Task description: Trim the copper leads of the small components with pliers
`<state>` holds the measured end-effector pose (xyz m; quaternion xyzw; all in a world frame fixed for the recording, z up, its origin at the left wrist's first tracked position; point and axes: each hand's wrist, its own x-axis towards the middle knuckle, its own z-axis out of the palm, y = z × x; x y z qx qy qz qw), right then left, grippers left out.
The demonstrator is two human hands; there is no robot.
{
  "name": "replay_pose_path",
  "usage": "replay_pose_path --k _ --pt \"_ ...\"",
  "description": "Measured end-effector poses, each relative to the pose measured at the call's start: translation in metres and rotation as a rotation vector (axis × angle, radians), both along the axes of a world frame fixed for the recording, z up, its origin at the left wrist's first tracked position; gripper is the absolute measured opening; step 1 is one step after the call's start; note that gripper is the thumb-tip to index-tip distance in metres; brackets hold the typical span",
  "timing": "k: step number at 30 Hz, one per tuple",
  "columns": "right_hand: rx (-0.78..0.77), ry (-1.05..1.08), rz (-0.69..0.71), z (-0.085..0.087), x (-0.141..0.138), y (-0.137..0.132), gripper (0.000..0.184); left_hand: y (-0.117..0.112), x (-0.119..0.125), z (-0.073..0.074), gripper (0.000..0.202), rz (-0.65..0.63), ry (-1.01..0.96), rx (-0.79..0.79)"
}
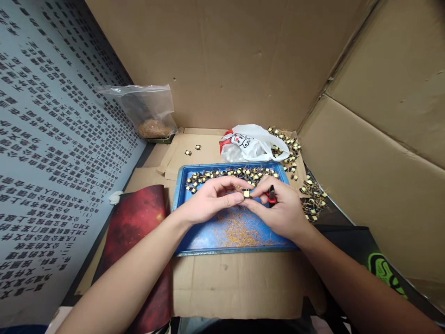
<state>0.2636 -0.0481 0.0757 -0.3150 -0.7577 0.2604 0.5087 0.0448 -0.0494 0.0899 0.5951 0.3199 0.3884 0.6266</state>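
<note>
My left hand (212, 200) pinches a small yellow-and-black wound component (246, 194) between thumb and fingers, over the blue tray (181, 185). My right hand (283, 208) meets it from the right, fingers closed, touching the same component and holding a small red-handled tool (271, 195). Under both hands lies a heap of cut copper wire bits (239, 232) on the tray. A row of several like components (222, 175) lines the tray's far edge.
More components are piled at the right (313, 199) and back right (288, 141). A white plastic bag (250, 144) lies behind the tray. A clear bag with brown contents (151, 116) leans at back left. Cardboard walls surround the spot; a red printed sheet (139, 232) lies at left.
</note>
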Motion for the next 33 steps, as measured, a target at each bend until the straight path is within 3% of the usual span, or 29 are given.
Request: replay_pose_path --k 7,15,25,33 --pt "0.005 -0.006 0.000 -0.0001 -0.0002 0.0004 0.020 0.0001 0.0028 0.0002 0.035 0.014 -0.067 -0.091" --pt "0.149 -0.044 0.044 -0.0008 -0.0006 0.0024 0.013 -0.0003 0.0053 0.0002 0.031 0.211 0.062 0.109" --pt "0.106 -0.070 -0.017 -0.0001 0.0008 0.0009 0.007 0.0002 0.0080 -0.0013 0.042 0.196 -0.077 0.027" --pt "0.058 -0.084 0.003 0.0007 0.0018 0.0003 0.018 -0.0006 0.0062 0.0004 0.040 0.214 -0.028 0.073"
